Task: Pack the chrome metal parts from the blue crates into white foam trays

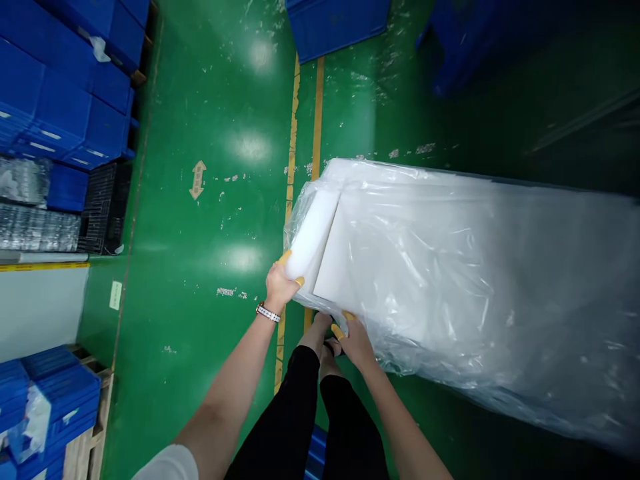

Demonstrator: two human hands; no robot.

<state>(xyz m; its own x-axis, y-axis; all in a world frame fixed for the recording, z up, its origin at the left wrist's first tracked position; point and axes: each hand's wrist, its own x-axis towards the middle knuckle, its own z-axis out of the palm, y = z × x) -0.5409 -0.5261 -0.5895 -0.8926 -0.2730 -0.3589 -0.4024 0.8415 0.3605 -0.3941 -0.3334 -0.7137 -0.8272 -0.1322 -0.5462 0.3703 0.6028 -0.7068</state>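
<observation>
A long clear plastic bag (440,267) is wrapped around white foam sheets (370,247), which look flat and stacked. At its left end a narrower white foam piece (314,230) lies across the ends of the sheets, under the film. My left hand (283,283), with yellow finger covers on the tips, is closed on the near corner of this end piece. Close to the bag's lower edge, my right hand (356,339) pinches the plastic, also in yellow finger covers. The right part of the bundle fades into shadow and blur.
Yellow lines (317,113) run along the green floor (225,200). Stacked blue bins (45,93) and a black crate (103,207) stand on the left. More blue bins (65,400) sit on a wooden pallet (95,433) at lower left. A blue bin (337,27) stands ahead.
</observation>
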